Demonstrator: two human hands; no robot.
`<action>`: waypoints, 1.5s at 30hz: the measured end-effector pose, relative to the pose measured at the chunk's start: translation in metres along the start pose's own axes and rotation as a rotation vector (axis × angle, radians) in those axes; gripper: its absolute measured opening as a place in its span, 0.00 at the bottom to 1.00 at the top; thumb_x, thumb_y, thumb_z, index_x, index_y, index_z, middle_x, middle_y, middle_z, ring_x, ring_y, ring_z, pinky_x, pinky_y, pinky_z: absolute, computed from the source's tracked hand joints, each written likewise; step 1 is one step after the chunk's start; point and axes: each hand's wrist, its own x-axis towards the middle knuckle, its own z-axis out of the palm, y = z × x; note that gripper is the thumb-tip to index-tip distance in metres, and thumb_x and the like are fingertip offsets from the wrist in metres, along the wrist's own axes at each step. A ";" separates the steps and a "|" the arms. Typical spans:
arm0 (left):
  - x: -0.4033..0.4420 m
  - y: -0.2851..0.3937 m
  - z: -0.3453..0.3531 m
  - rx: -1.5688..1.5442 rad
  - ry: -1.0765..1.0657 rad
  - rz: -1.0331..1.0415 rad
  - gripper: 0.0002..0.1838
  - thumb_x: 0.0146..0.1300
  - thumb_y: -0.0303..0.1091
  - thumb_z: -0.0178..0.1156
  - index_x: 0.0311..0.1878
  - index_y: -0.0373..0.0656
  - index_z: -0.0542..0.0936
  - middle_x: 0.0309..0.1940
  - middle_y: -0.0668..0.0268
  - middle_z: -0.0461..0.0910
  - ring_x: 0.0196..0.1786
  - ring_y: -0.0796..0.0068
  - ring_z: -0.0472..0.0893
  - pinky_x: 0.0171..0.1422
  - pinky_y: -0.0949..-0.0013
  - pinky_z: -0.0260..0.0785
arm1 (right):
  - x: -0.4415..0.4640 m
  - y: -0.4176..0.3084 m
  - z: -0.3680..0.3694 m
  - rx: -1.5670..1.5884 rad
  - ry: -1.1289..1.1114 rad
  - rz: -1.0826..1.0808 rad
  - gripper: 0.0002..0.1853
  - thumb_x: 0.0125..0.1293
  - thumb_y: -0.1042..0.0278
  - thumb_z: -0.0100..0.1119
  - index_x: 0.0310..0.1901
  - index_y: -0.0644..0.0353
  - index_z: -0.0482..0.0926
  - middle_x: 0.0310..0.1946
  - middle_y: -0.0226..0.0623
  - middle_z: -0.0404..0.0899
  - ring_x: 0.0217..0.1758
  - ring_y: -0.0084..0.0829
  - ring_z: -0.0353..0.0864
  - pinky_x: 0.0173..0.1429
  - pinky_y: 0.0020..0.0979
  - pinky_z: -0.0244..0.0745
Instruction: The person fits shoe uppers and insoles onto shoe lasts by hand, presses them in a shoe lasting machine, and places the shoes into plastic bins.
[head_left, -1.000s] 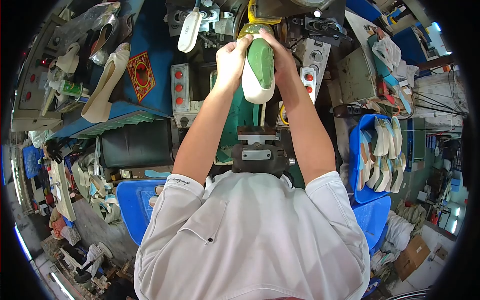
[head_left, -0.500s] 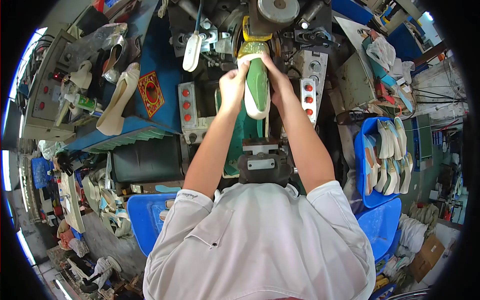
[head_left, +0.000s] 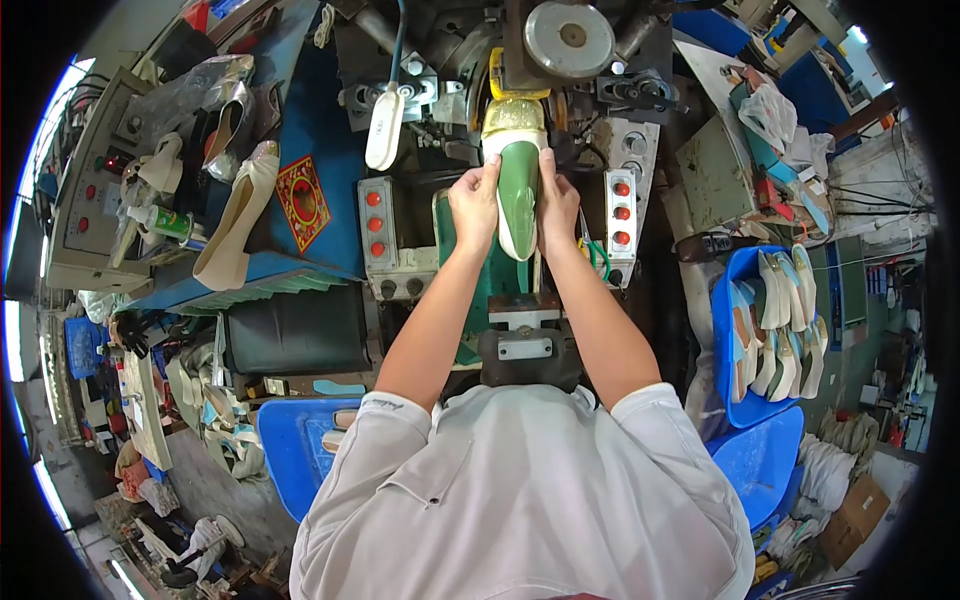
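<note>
Between my hands is a pale shoe upper on a green shoe last (head_left: pixel 519 195), green underside up and narrow end toward me. Its far end rests against a glossy gold pad (head_left: pixel 513 116) of the machine. My left hand (head_left: pixel 474 207) grips the left side, thumb along the edge. On the opposite side, my right hand (head_left: pixel 558 205) presses with its thumb and curled fingers. Beyond the pad sits a yellow machine part (head_left: pixel 517 75), under a round metal disc (head_left: pixel 569 38). The fingers beneath the upper are partly hidden.
Red-button panels stand left (head_left: pixel 376 225) and right (head_left: pixel 621 215). A white hanging switch (head_left: pixel 384 130) is left of the pad. A metal block (head_left: pixel 523 345) lies before my body. Pale shoes fill a blue crate (head_left: pixel 735 405) at right; another shoe (head_left: pixel 240 215) lies on the left bench.
Both hands have slid toward me along the shoe upper's sides, exposing more of its far end and the gold pad. The whole view has shifted slightly.
</note>
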 end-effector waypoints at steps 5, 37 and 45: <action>-0.008 0.005 0.002 0.325 0.211 0.202 0.26 0.74 0.48 0.75 0.50 0.27 0.84 0.49 0.52 0.87 0.42 0.71 0.83 0.47 0.66 0.77 | 0.000 -0.012 -0.003 -0.384 0.124 -0.168 0.35 0.73 0.37 0.72 0.46 0.73 0.80 0.43 0.45 0.82 0.44 0.35 0.80 0.51 0.36 0.76; -0.023 0.012 -0.008 0.454 -0.144 0.675 0.28 0.78 0.23 0.60 0.79 0.31 0.73 0.81 0.38 0.69 0.81 0.48 0.74 0.81 0.57 0.72 | -0.044 -0.032 0.020 -0.742 -0.222 -0.772 0.35 0.83 0.61 0.53 0.85 0.68 0.58 0.86 0.68 0.52 0.89 0.63 0.57 0.88 0.49 0.62; -0.025 0.014 -0.008 0.439 -0.150 0.676 0.29 0.77 0.23 0.60 0.80 0.30 0.73 0.81 0.39 0.68 0.83 0.48 0.72 0.83 0.57 0.70 | -0.045 -0.032 0.020 -0.757 -0.225 -0.750 0.34 0.84 0.61 0.52 0.84 0.69 0.60 0.86 0.69 0.53 0.89 0.62 0.56 0.88 0.49 0.62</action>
